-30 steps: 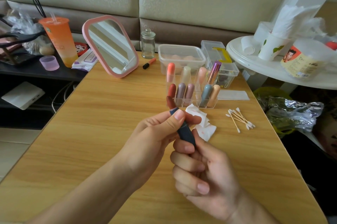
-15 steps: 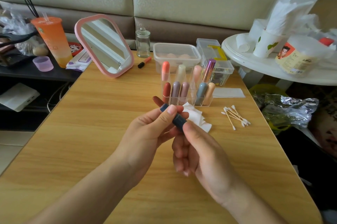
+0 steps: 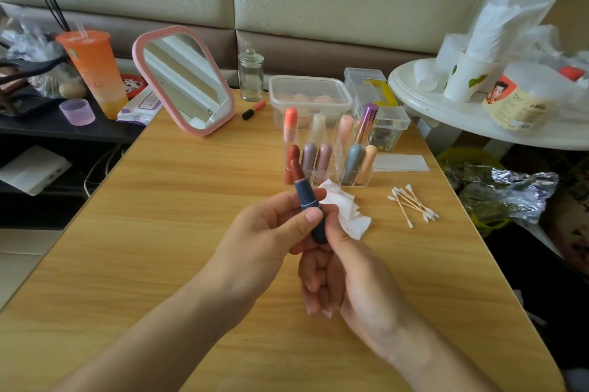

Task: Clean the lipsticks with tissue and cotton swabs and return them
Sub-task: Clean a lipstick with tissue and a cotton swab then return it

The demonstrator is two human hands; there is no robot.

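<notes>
An uncapped lipstick with a dark blue tube (image 3: 306,198) and a brown-red tip stands nearly upright above the middle of the wooden table (image 3: 165,232). My left hand (image 3: 264,235) pinches the tube between thumb and fingers. My right hand (image 3: 344,277) grips the tube's lower end from the right. Behind them a clear organiser (image 3: 328,175) holds several capped lipsticks. A stained folded tissue (image 3: 347,213) lies just right of my hands, and several cotton swabs (image 3: 412,205) lie further right.
A pink-framed mirror (image 3: 185,79) leans at the back left, with a glass jar (image 3: 251,74), an orange marker (image 3: 254,109) and clear plastic boxes (image 3: 309,95) behind the organiser. An orange cup (image 3: 94,71) stands far left. A white round side table (image 3: 478,124) crowds the right edge.
The lipstick has swung from tilted left to nearly upright. My right hand has turned its back toward me and its thumb now presses the tube's lower end.
</notes>
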